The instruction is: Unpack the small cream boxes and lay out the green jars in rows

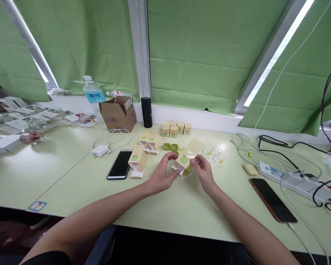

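Note:
Between my two hands is a small cream cardboard box (183, 160) with a green square on its front and its flaps sticking out. My left hand (165, 172) closes on its lower left side, while my right hand (203, 171) pinches its right edge. Just behind are green square cups (170, 146), and another green piece (188, 170) shows partly under the box. Clear plastic cups (217, 154) stand to the right of it. Left of my left hand, more unfolded boxes (138, 159) stand with open flaps. Several closed small boxes (173, 131) are grouped at the back.
A black phone (119, 164) lies on the left, near a white charger (100, 150). Behind are a brown carton (118, 114), a water bottle (94, 94) and a black cylinder (146, 112). On the right are another phone (273, 200), a power strip (295, 181) and tangled cables.

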The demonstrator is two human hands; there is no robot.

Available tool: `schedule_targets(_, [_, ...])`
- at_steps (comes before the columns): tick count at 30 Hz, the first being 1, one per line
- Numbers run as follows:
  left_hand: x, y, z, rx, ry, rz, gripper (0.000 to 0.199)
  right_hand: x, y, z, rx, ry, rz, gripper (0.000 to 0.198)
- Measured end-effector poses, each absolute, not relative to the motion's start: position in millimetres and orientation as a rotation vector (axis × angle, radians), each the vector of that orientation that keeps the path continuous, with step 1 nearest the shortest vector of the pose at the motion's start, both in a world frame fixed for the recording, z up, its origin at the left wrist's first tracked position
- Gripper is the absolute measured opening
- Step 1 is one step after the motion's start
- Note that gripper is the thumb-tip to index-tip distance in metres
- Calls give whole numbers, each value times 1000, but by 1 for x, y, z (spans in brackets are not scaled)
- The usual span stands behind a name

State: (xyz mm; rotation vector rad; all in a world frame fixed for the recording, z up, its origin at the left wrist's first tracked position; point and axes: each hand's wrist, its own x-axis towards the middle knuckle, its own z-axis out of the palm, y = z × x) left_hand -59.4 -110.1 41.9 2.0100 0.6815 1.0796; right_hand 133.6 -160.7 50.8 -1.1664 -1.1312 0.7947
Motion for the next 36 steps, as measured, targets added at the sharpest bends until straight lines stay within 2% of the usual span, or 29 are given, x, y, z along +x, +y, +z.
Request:
schedule_targets(11, [-58, -110, 42, 2038, 719, 1095, 42, 133, -159, 50, -1185, -1153, 774, 44])
schedule_targets(20, [-58, -108, 42, 2095, 684, 1109, 29, 132, -157, 45, -1248, -1224, 616, 40])
schedule_targets(29, [-58, -106, 39, 2018, 712, 1140, 24, 129, -155, 42, -1306, -1191, 623, 47])
schedule_targets(33, [-55, -106, 39, 1934, 662, 1114, 25, 129, -155, 41, -1302, -1210, 618, 41])
schedule_targets(36, [-54, -107, 38, 1862, 631, 1091, 35, 130, -154, 41, -1304, -1213, 598, 38])
